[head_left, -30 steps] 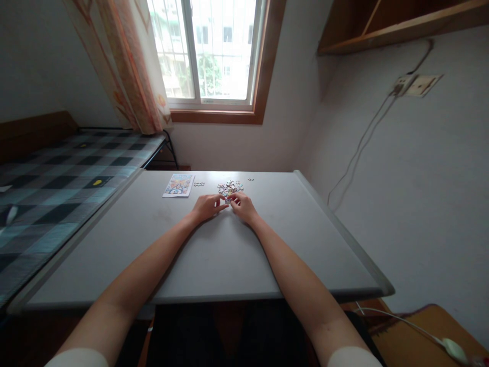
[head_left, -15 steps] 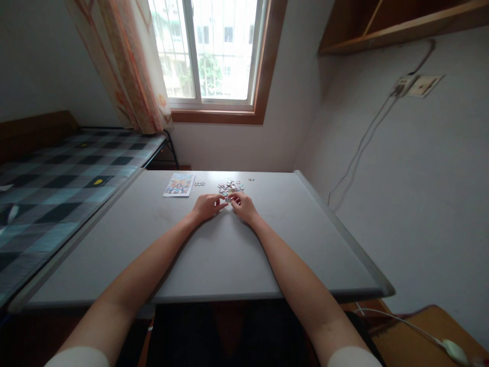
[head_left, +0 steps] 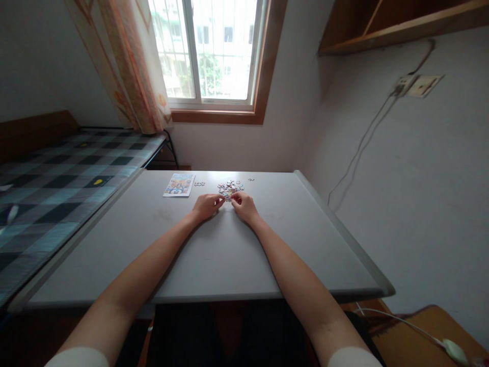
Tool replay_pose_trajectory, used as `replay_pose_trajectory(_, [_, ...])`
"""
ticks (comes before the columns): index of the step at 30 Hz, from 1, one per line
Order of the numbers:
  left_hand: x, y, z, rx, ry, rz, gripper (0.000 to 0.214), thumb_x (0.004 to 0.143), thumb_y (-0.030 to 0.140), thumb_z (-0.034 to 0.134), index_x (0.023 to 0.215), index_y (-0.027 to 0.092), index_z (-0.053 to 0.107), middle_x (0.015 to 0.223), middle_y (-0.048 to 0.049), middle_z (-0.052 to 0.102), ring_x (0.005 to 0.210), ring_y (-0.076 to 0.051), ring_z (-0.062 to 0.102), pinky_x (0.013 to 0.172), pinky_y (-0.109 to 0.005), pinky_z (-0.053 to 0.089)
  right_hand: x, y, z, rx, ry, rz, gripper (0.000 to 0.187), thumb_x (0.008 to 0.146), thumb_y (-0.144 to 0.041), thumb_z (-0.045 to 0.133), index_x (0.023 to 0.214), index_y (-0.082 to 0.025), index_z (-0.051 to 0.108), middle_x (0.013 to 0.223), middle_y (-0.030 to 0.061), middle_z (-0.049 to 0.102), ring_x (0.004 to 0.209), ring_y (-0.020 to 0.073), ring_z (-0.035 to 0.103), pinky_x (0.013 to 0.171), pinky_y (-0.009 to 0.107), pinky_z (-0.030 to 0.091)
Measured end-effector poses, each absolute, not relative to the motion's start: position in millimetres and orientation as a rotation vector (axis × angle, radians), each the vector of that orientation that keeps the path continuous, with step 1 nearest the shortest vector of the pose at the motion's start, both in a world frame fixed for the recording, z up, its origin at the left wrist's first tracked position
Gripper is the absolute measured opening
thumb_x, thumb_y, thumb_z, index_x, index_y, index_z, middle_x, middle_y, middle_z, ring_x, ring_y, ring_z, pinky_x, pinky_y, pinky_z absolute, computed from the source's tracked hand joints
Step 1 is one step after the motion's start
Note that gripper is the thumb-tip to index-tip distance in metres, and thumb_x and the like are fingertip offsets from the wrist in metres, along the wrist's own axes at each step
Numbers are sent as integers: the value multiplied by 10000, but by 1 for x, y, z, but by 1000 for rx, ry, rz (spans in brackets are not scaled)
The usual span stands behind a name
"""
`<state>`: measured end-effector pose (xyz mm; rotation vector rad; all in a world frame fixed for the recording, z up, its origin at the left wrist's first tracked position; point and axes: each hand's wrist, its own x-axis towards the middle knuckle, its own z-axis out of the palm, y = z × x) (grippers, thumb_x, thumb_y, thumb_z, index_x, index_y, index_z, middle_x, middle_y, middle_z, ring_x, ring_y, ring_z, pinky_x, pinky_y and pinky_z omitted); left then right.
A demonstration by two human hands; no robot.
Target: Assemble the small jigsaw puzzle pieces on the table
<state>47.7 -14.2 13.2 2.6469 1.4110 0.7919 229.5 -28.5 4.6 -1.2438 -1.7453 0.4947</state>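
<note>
A pile of small, many-coloured jigsaw puzzle pieces [head_left: 231, 186] lies towards the far side of the white table [head_left: 217, 260]. At the pile's near edge, my left hand [head_left: 207, 206] comes in from the left with thumb and fingers pinched together. My right hand [head_left: 243, 206] faces it from the right, its fingers curled and closed too. Between the two sets of fingertips a small jigsaw piece [head_left: 228, 199] shows, pinched from both sides; its details are too small to make out. Both forearms rest low over the tabletop.
A printed picture sheet [head_left: 179, 185] lies left of the pile. Beside it is a small group of pieces [head_left: 199, 184], and a few others [head_left: 251, 179] lie at the right. A checked bed [head_left: 72, 173] adjoins the table's left side; a wall [head_left: 416, 178] stands at the right.
The fingers of both hands have shifted slightly and my left fingers have drawn closer together. The light piece between the hands is less distinct against the pile. Arms and sheet stay put.
</note>
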Motion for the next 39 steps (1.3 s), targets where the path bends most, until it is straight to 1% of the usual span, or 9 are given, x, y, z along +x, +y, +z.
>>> replay_pose_trajectory(15, [47, -13, 12, 2647, 1421, 787, 247, 876, 332, 480, 942, 240, 700, 715, 4, 687, 600, -118, 580, 584, -215, 371, 229, -29, 5, -1257, -1778, 476, 72, 743, -176, 556, 744, -168, 628, 715, 9, 622, 636, 115, 527, 642, 229, 413])
replay_pose_trajectory(26, [47, -14, 13, 2623, 1407, 800, 260, 877, 363, 477, 936, 244, 701, 696, 7, 676, 581, -115, 570, 576, -216, 370, 230, -30, 6, -1261, -1799, 450, 89, 761, -197, 546, 743, -171, 629, 725, 13, 623, 647, 120, 524, 649, 234, 409])
replay_pose_trajectory(30, [47, -14, 14, 2613, 1414, 810, 270, 881, 381, 471, 965, 253, 694, 688, 14, 676, 579, -115, 575, 583, -216, 377, 230, -31, 7, -1273, -1805, 442, 94, 764, -203, 543, 738, -174, 629, 721, 10, 621, 646, 121, 520, 649, 235, 407])
replay_pose_trajectory(39, [47, -14, 14, 2626, 1412, 783, 264, 881, 371, 477, 964, 259, 702, 711, 9, 685, 598, -117, 582, 589, -213, 377, 229, -30, 6, -1291, -1807, 437, 101, 764, -201, 541, 743, -169, 634, 707, 11, 612, 651, 124, 519, 649, 238, 399])
